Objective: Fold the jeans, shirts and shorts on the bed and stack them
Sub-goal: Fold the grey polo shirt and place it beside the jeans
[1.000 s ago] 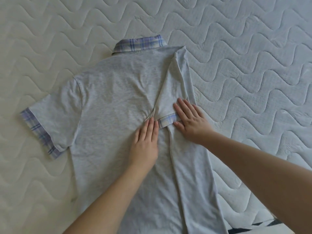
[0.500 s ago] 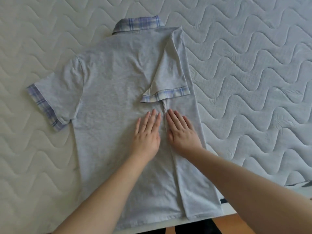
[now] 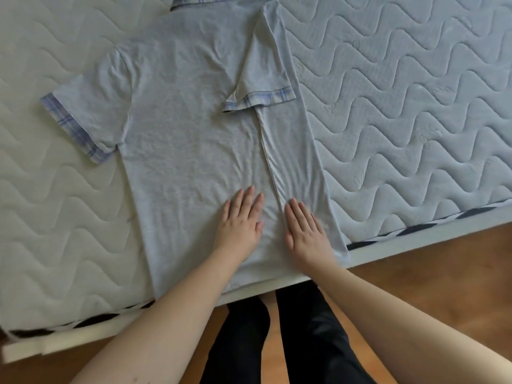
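A grey short-sleeved shirt [image 3: 182, 139] with a plaid collar and plaid sleeve cuffs lies back-up on the quilted mattress [image 3: 401, 106], its hem at the near edge. Its right side is folded inward, and the right sleeve [image 3: 263, 79] lies on top pointing toward me. The left sleeve [image 3: 86, 117] is spread out flat. My left hand [image 3: 241, 220] presses flat on the shirt near the hem, fingers straight. My right hand [image 3: 304, 231] presses flat on the folded right panel beside it. No jeans or shorts are in view.
The mattress edge [image 3: 415, 234] with dark-striped piping runs across the lower frame. Below it is a wooden floor [image 3: 443, 286], and my legs in dark trousers [image 3: 304, 342] stand against the bed.
Both hands have slid down the shirt from the folded sleeve cuff toward the hem, staying flat. The view has tilted down, bringing the mattress edge, floor and legs into sight.
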### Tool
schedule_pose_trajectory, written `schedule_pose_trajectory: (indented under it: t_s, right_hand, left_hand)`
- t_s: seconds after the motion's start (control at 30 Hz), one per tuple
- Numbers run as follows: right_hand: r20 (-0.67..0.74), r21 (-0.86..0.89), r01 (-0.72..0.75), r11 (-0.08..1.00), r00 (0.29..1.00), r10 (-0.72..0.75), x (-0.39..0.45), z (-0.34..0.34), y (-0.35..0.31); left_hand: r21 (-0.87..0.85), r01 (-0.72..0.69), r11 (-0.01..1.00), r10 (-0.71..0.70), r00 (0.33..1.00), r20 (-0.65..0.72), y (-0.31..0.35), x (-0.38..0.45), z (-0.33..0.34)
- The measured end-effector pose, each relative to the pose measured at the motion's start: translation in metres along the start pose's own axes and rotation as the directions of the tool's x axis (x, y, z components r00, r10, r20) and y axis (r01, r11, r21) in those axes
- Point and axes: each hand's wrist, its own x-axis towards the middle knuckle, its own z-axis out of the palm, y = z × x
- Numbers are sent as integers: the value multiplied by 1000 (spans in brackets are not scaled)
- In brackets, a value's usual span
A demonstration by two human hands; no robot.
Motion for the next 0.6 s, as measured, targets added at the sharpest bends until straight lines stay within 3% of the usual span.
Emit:
schedule_pose_trajectory:
  t_s: [0.17,0.47,0.6]
  right_hand:
    - [72,62,-49,997,996,44,-49,6,-19]
    - [92,275,-272,922,962,256,-66,-6,-46]
    - [118,246,-200,948,977,176,-53,-18,-50]
  left_hand:
    - [21,-11,1000,8,993,120,1,-65,10]
    - [-38,-47,998,53,982,181,-35,-144,27]
    - [-159,71,985,-34,974,223,-41,-154,9]
